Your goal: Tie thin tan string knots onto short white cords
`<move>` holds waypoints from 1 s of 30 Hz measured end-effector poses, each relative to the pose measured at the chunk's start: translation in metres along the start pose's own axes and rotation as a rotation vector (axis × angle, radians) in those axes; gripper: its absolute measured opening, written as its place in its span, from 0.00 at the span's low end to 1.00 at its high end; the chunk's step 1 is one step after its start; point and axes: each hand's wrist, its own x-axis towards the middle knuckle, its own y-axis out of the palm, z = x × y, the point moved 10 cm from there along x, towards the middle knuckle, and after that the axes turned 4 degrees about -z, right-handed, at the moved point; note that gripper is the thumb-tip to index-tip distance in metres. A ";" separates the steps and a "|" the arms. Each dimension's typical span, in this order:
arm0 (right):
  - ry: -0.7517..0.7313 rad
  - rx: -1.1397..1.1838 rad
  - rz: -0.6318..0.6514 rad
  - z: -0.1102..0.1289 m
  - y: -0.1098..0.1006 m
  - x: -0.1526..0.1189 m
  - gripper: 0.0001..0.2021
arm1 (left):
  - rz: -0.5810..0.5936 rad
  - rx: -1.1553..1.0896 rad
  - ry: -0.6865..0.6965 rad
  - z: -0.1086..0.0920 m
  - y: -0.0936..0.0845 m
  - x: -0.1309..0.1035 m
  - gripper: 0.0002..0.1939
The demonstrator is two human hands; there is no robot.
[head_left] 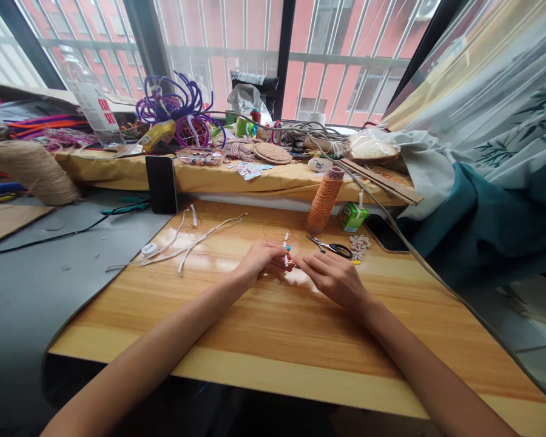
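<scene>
My left hand is closed over the middle of the wooden table, pinching a narrow white strip that stands roughly upright. A small teal spot shows at its fingertips; I cannot tell what it is. Close beside it on the right, my right hand has its fingers pressed together, pointing at the strip. Whatever it pinches is too small to make out. Behind the hands, fine orange thread lies in loose loops near a leaning cone of orange cord. Scissors with black handles lie just beyond my right hand.
White cords lie at the left, near a round white object. An upright phone stands behind them. Small pale beads, a green carton and a dark phone sit at the right. A cluttered ledge runs behind.
</scene>
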 end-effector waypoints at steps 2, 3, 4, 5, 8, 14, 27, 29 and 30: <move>-0.008 -0.004 -0.016 0.000 -0.002 0.000 0.10 | -0.003 -0.010 -0.007 0.001 0.000 0.000 0.06; -0.011 -0.006 -0.022 0.000 -0.003 0.000 0.10 | -0.003 -0.016 -0.010 0.001 -0.001 0.000 0.06; -0.013 -0.009 -0.028 0.000 -0.004 0.000 0.10 | -0.003 -0.022 -0.013 0.002 -0.001 0.000 0.06; -0.017 -0.012 -0.034 0.001 -0.004 0.001 0.11 | 0.000 -0.029 -0.014 0.002 -0.001 0.000 0.06; -0.029 -0.031 -0.060 0.003 -0.008 0.000 0.11 | 0.020 -0.050 -0.015 0.003 0.000 0.001 0.06; -0.057 -0.080 -0.119 0.007 -0.015 -0.002 0.11 | 0.074 -0.079 -0.040 0.006 0.004 0.000 0.07; 0.159 0.036 0.095 -0.012 0.011 0.001 0.10 | 0.113 0.017 0.108 -0.011 0.009 -0.001 0.09; 0.233 0.114 0.150 -0.019 0.019 0.000 0.10 | 0.089 0.035 0.152 -0.013 0.007 0.002 0.08; 0.275 0.158 0.186 -0.022 0.024 -0.002 0.10 | 0.078 0.050 0.165 -0.012 0.007 0.003 0.07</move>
